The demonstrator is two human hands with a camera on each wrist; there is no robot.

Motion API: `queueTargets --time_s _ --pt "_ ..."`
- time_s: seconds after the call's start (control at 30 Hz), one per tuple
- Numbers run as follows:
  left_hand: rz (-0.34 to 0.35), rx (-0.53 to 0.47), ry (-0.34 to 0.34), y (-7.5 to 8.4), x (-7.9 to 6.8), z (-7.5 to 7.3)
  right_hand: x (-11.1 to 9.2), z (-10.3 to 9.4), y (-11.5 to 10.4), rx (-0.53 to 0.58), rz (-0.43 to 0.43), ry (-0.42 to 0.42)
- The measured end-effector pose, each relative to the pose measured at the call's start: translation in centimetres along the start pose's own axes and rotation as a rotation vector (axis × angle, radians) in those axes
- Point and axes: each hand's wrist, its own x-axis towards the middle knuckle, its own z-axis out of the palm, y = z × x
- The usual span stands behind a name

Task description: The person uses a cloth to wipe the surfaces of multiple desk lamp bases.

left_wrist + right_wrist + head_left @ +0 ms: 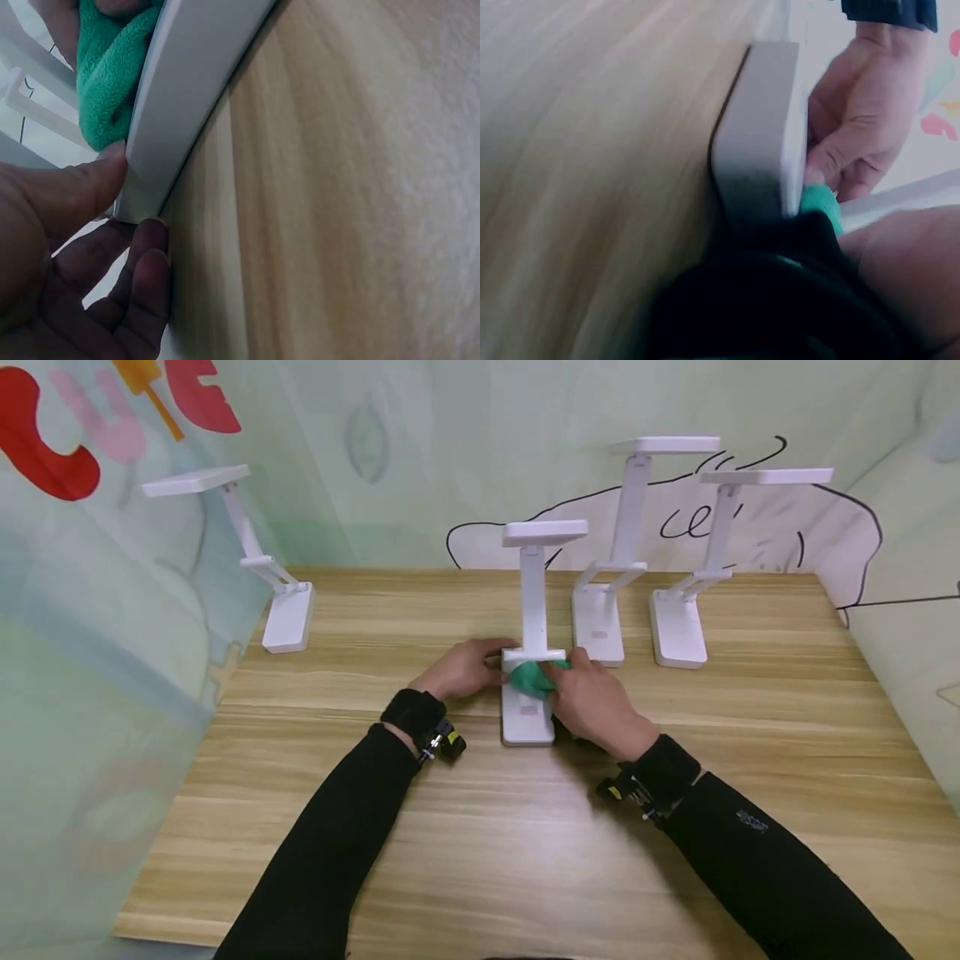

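Note:
A white desk lamp stands in the middle of the table, its flat head raised on an upright arm. My left hand grips the rear left corner of its base. In the left wrist view, the thumb lies on the top edge of the base and the fingers curl at its end. With my right hand I hold a bunched green cloth against the top of the base, below the hinge. The same cloth shows partly in the right wrist view, most of it hidden.
Two similar white lamps stand close together behind the right hand. Another white lamp is at the far left, near the wall. The wooden table meets a wall with printed drawings at its back.

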Motion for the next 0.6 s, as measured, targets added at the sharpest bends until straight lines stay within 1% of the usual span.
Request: queueTargets --time_s 0.1,0.23,0.3,0.33,0.4,0.43,0.5,0.57,0.6 --pt "-0.007 -0.004 0.001 -0.2 -0.2 -0.2 -1.1 -0.6 -0.3 0.076 -0.018 -0.059" --pt "-0.001 -0.023 -0.003 -0.2 -0.3 -0.3 -3.1 -2.0 -1.0 0.114 -0.029 -0.161" --pt "0.007 -0.033 -0.004 -0.2 -0.3 -0.4 -3.4 -2.7 -1.3 0.132 -0.029 -0.194" --pt "0.011 -0.040 -0.006 -0.3 -0.3 -0.4 -3.3 -3.1 -1.4 0.145 -0.021 -0.193" --pt "0.023 -0.048 -0.012 -0.4 -0.2 -0.4 -2.6 -3.3 -1.5 0.164 -0.009 -0.143" --pt "0.027 -0.049 -0.015 -0.4 -0.2 -0.4 -2.2 -3.1 -1.5 0.174 0.001 -0.095" --pt "0.032 -0.050 -0.019 -0.5 -0.1 -0.5 -1.2 -2.2 -1.4 0.157 0.010 0.028" --pt "0.039 -0.051 -0.021 -0.4 0.0 -0.4 -0.3 -0.8 -1.2 0.082 -0.011 0.150" --pt "0.042 -0.051 -0.021 -0.4 0.0 -0.4 0.0 -0.1 -1.1 0.035 -0.024 0.192"
